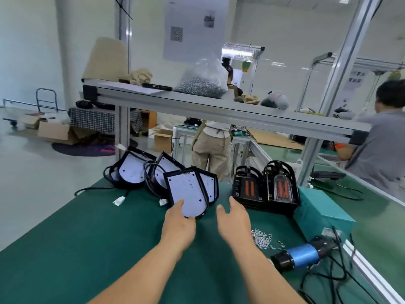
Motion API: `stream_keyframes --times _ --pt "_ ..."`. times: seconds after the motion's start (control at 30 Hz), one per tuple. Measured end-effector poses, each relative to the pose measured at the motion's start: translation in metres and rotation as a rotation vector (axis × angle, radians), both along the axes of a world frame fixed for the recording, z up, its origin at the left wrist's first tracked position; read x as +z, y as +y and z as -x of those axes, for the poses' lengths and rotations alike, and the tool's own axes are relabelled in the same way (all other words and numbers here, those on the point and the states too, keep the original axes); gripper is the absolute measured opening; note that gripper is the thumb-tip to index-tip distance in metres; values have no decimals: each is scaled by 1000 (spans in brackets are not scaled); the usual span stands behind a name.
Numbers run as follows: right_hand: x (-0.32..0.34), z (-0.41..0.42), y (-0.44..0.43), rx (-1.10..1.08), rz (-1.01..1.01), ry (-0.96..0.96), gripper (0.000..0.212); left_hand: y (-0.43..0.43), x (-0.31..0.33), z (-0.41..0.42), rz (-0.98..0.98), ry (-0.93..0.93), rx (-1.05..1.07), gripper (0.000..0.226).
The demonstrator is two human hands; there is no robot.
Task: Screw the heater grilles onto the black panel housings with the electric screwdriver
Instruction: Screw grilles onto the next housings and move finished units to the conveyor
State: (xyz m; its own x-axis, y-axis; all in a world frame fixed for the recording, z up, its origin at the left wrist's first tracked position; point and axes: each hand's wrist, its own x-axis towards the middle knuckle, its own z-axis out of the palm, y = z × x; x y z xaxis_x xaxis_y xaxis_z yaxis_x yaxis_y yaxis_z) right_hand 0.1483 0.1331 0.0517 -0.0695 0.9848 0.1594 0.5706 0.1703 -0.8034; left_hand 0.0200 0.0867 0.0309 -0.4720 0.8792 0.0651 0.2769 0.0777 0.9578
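Note:
My left hand grips the near edge of a black panel housing with a white inner face, tilted up off the green mat. Two more housings with cables lean behind it. My right hand hovers open just right of the held housing, holding nothing. Two black heater grilles with orange elements stand upright to the right. The electric screwdriver, blue-bodied, lies on the mat at the right, beside a pile of loose screws.
A teal box sits right of the grilles. An aluminium shelf spans overhead, bearing a bag of screws. Cables trail at the right table edge. Two people stand beyond the bench: a person behind and another at right.

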Motion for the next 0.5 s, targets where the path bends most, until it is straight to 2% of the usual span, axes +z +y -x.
stream_keyframes --times 0.1,0.27,0.5 --pt "-11 17 14 14 53 18 57 12 -10 22 -22 -93 107 51" --pt "-31 31 28 -7 153 76 50 38 -21 38 21 -156 136 45" --pt "-41 45 39 18 128 199 35 64 -21 39 63 -47 169 37"
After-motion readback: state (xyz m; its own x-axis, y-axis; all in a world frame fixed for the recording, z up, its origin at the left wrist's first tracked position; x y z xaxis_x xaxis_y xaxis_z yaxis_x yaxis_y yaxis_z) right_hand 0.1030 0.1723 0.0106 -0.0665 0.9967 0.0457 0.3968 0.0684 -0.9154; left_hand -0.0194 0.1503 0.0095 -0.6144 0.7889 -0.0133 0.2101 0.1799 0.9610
